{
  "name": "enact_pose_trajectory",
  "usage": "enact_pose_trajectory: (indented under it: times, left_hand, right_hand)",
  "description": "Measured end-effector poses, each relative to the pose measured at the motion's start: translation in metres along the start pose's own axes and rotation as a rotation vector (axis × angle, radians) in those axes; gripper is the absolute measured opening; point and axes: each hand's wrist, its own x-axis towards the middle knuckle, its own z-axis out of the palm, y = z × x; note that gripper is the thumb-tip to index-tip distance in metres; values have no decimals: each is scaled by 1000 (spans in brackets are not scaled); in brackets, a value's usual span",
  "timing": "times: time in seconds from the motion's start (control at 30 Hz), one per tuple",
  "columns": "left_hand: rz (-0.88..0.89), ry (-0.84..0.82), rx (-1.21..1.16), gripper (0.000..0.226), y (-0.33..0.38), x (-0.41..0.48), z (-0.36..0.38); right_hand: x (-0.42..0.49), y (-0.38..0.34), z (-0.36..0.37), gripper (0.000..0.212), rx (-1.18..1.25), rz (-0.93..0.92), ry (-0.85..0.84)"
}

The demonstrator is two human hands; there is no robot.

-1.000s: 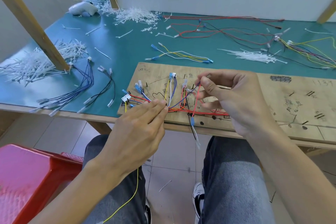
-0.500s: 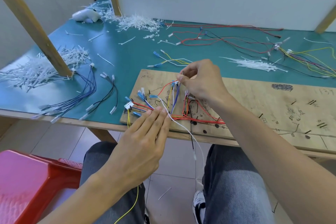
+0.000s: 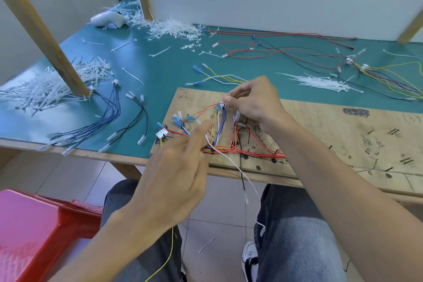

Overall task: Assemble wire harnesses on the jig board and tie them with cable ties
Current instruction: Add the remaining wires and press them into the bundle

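Right hand (image 3: 254, 101) pinches limp thin red wire (image 3: 207, 108) by its end, ten o'clock on plywood jig board (image 3: 320, 126); left hand (image 3: 178, 167), forefinger straight, presses wire bundle (image 3: 219, 135).

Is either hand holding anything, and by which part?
The right hand pinches the red wire near its end, above the jig board. The left hand rests fingers on the wire bundle; whether it grips cannot be told.

Teal mat (image 3: 160, 71), red wires (image 3: 263, 155), white ties (image 3: 320, 81), seemingly pink-topped red bin (image 3: 34, 231)
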Motion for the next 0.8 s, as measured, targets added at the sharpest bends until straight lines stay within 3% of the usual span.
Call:
enact_pose_trajectory:
  times: [0.23,0.43,0.57,0.63,0.7,0.8]
  left_hand:
    - [-262,298,-72,21,8,47,0]
    - [-464,228,-160,16,-9,73,-4]
    - [-280,208,197,24,-16,76,1]
    - [-269,88,300,23,-22,82,2]
    - [-304,-22,276,13,-26,87,0]
    - [-335,-35,124,8,-29,95,-5]
  right_hand:
    - [1,0,0,11,-105,-36,-20]
    - [3,1,1,9,-75,-23,-49]
    - [4,3,2,9,-32,-7,-60]
    - [5,4,2,10,3,24,-64]
    - [6,4,1,10,37,52,-65]
    - [5,5,2,10,59,72,-61]
